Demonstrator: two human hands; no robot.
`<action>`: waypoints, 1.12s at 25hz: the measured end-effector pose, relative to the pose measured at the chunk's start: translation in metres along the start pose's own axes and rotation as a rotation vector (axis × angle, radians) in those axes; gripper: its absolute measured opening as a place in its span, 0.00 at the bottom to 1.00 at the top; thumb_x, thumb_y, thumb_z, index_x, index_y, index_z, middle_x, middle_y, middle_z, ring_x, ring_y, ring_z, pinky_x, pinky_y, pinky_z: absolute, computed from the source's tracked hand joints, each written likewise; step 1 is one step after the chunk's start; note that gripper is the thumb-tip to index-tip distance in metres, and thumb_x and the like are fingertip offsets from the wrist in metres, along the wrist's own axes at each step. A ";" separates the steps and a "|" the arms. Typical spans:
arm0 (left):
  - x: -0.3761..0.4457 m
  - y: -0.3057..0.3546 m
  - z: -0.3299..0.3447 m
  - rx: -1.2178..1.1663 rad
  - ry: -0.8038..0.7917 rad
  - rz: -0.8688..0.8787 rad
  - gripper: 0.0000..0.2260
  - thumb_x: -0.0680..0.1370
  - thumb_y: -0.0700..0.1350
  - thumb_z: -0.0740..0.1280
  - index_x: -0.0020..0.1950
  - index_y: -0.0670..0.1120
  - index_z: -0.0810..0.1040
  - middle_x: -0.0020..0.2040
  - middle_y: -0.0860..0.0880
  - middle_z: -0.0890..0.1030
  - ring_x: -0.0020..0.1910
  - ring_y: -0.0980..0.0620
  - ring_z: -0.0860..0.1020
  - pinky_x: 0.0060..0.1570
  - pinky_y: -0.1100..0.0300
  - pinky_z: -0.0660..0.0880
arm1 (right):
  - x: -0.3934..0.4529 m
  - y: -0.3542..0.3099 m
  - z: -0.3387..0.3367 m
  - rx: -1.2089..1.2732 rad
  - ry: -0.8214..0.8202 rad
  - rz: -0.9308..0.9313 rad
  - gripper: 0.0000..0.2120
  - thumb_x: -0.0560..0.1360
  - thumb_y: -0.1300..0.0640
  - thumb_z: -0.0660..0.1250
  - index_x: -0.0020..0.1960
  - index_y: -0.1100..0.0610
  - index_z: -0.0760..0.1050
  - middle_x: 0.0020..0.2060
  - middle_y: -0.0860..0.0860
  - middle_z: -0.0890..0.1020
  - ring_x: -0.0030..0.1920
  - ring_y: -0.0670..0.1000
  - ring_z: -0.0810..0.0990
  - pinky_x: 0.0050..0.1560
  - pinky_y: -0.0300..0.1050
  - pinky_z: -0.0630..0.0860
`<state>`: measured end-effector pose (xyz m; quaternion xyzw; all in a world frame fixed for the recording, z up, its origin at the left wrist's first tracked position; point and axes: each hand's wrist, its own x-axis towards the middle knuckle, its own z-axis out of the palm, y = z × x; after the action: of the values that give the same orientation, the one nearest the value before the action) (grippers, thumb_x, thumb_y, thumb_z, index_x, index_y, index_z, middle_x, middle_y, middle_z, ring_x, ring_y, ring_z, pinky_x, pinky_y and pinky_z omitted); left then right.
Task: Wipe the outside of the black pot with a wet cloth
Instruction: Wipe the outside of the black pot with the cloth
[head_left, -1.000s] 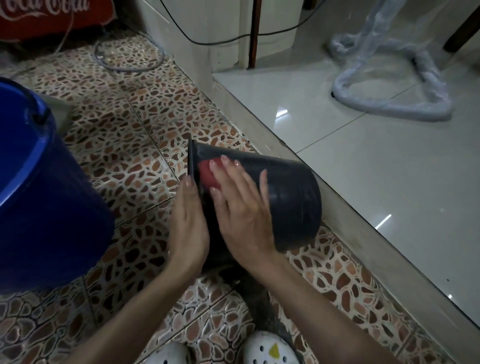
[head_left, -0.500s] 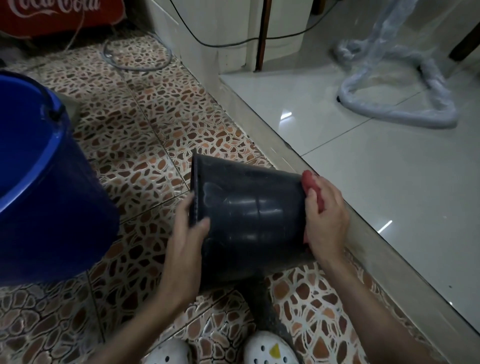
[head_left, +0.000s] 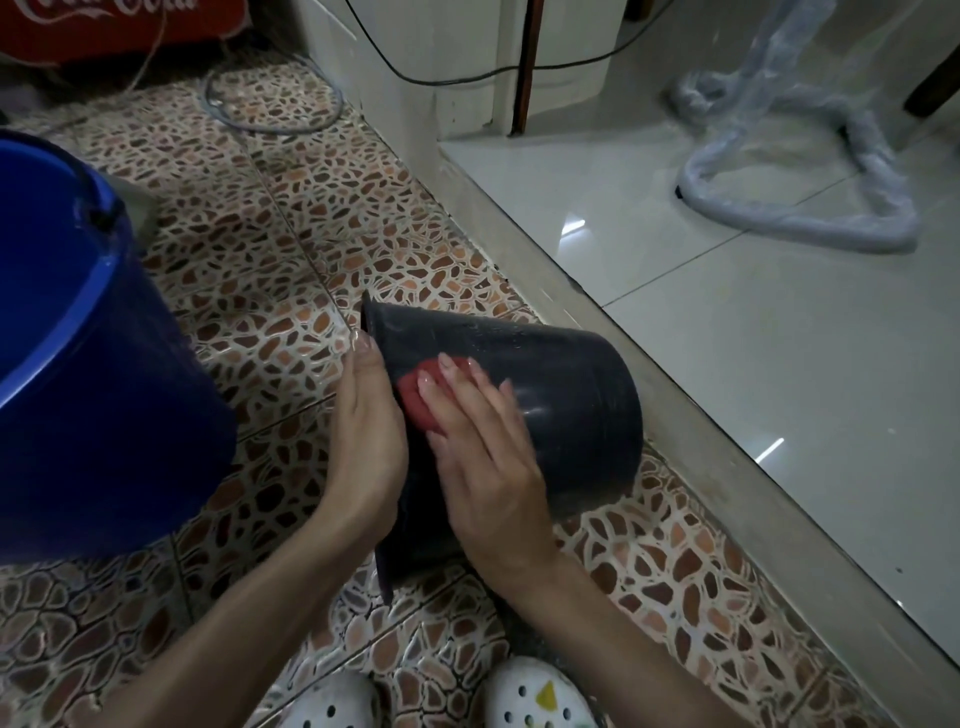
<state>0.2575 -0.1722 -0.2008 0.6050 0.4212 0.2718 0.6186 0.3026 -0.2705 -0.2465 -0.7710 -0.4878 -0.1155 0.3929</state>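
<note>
The black pot (head_left: 561, 410) lies on its side on the patterned floor, its open rim facing left and its base to the right. My left hand (head_left: 366, 441) grips the rim end and steadies it. My right hand (head_left: 478, 447) lies flat on the pot's upper side near the rim, pressing a red cloth (head_left: 418, 397) against the wet wall. Only the cloth's left part shows from under my fingers.
A big blue bucket (head_left: 88, 374) stands close on the left. A raised step edge (head_left: 649, 374) runs diagonally just right of the pot, with glossy white tiles beyond. A wrapped hose coil (head_left: 810, 223) lies on them. My white clogs (head_left: 535, 696) are below the pot.
My right hand has slid the red cloth from the pot's base end back along the side to the rim end. My left hand stayed on the rim.
</note>
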 end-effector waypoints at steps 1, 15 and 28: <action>-0.005 -0.004 -0.001 0.012 0.009 0.035 0.24 0.84 0.61 0.48 0.75 0.54 0.67 0.72 0.60 0.71 0.73 0.61 0.68 0.72 0.60 0.63 | 0.009 -0.003 0.006 -0.014 -0.013 0.022 0.19 0.84 0.54 0.52 0.73 0.57 0.69 0.72 0.53 0.71 0.75 0.52 0.66 0.77 0.58 0.56; -0.067 -0.064 -0.026 -0.054 -0.228 0.169 0.19 0.80 0.58 0.51 0.68 0.61 0.72 0.62 0.60 0.79 0.63 0.58 0.77 0.60 0.52 0.77 | 0.007 0.119 -0.054 -0.004 0.174 0.765 0.18 0.84 0.51 0.54 0.71 0.51 0.71 0.65 0.49 0.76 0.66 0.51 0.73 0.68 0.49 0.67; -0.014 -0.006 0.000 -0.022 -0.072 0.041 0.14 0.86 0.56 0.49 0.64 0.60 0.72 0.55 0.69 0.75 0.55 0.78 0.73 0.58 0.75 0.67 | 0.041 0.011 0.000 -0.044 -0.108 0.088 0.23 0.82 0.46 0.54 0.73 0.53 0.69 0.72 0.49 0.72 0.74 0.49 0.67 0.77 0.60 0.52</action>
<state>0.2496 -0.1852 -0.2043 0.6161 0.3832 0.2670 0.6343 0.3317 -0.2458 -0.2291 -0.8052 -0.4712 -0.0670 0.3538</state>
